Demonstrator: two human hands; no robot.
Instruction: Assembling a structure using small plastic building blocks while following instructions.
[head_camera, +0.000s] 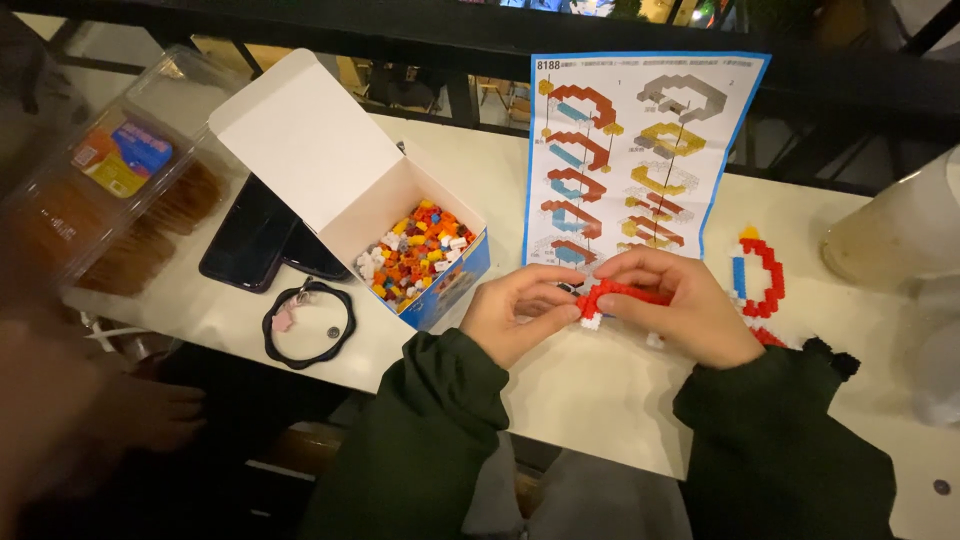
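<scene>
My left hand (522, 308) and my right hand (676, 304) meet over the white table (600, 390) and together pinch a small red and white brick piece (603, 299). Both arms wear dark green sleeves. Just behind my hands lies a blue-edged instruction sheet (640, 150) with building diagrams. To the left stands an open white and blue box (420, 255) full of small bricks in several colours. Right of my right hand lies a built red, white and blue brick shape (758, 276).
Two dark phones (262, 235) and a black ring-shaped strap (307, 325) lie left of the box. A clear plastic tray of brown snacks (110, 200) sits at far left. A pale cup (900, 235) stands at the right. A railing runs behind the table.
</scene>
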